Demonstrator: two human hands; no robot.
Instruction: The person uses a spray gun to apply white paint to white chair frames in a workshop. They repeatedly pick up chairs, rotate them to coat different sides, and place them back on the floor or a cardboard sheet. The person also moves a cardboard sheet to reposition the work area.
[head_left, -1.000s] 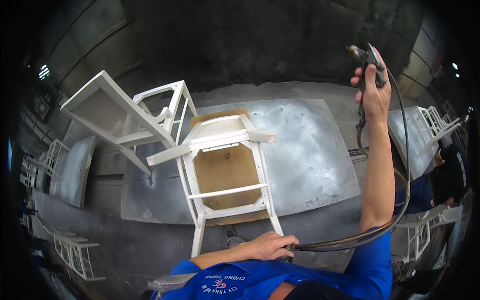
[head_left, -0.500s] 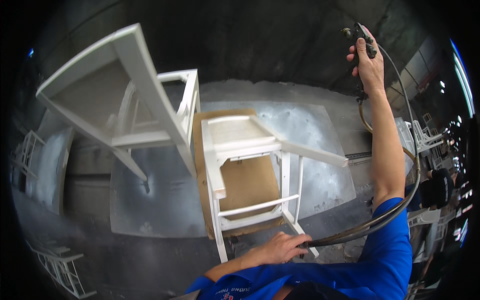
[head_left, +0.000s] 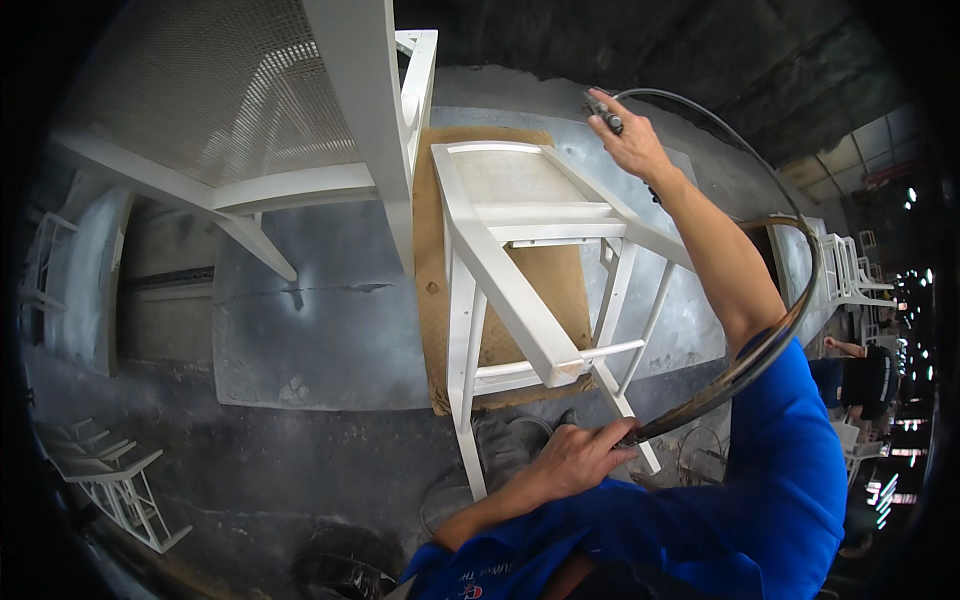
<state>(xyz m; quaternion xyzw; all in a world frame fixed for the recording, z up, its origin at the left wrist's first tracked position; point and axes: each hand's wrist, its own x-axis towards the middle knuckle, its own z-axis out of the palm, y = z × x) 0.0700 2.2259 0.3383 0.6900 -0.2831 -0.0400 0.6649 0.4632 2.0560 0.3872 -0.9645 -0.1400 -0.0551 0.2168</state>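
My right hand (head_left: 638,148) is raised beyond the white chair, its fingers wrapped round a spray gun (head_left: 606,118). From that gun a thin hose (head_left: 735,112) arcs down along my right arm. Low in the middle, my left hand (head_left: 582,460) is closed on a bundle of hoses (head_left: 735,385), close to the chair's lower legs. The white chair (head_left: 507,280) has a woven panel and stands tilted in view on a brown board (head_left: 433,330). A larger white chair (head_left: 365,120) with a mesh back rises at the left. No spray is visible.
A grey, paint-dusted sheet (head_left: 300,350) lies under the brown board. More white chairs stand at lower left (head_left: 125,490) and far right (head_left: 845,270). A person in dark clothes (head_left: 875,380) is at the right. A dark wall (head_left: 720,60) closes the back.
My right hand with the spray gun has come down and leftward, nearer the chair. The view has shifted, so the left chair looms larger. My left hand keeps hold of the hoses.
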